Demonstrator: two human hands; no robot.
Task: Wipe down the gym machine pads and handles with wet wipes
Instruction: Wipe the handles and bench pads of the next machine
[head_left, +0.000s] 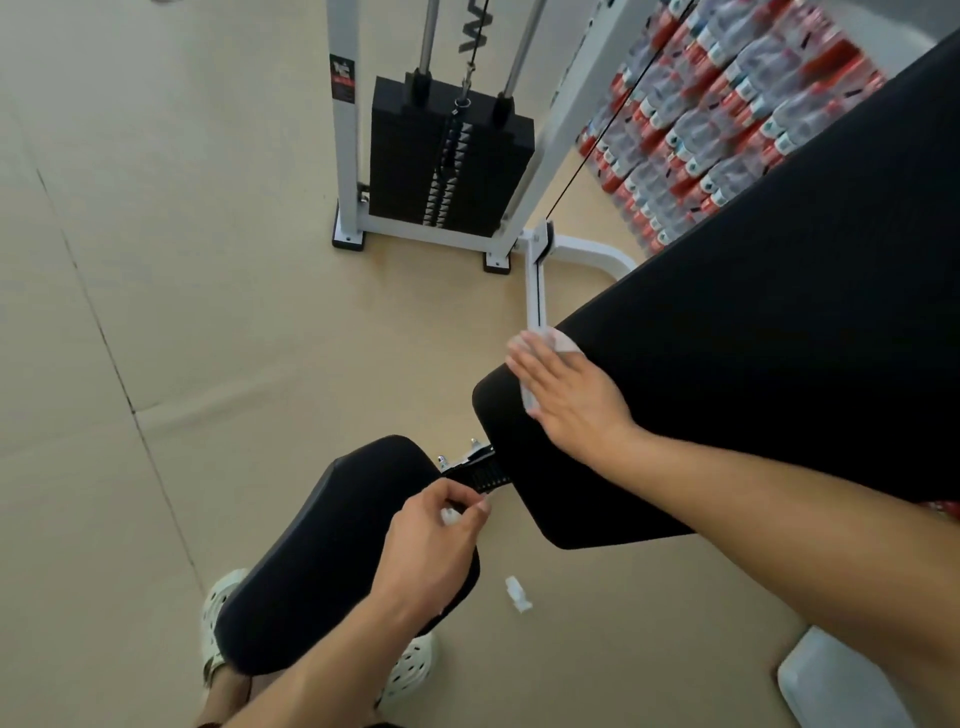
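A tan floor (156, 312) of seamed sheets fills the room. The long black back pad (753, 312) runs from the upper right toward the centre. Beyond the back pad's lower end stands a white frame (345, 130) holding a black weight stack (447, 156), and behind the back pad lie stacked shrink-wrapped bottle packs (727, 104). Just below the back pad's end sits the black seat pad (322, 561), with pale clogs (218, 613) showing under it. The right hand (566, 400) lies flat, fingers straight, pressing a wet wipe (540, 364) onto the back pad's end. The left hand (436, 540), over the seat pad, pinches a small white scrap (449, 515). A crumpled wipe (517, 595) lies on the floor below the back pad.
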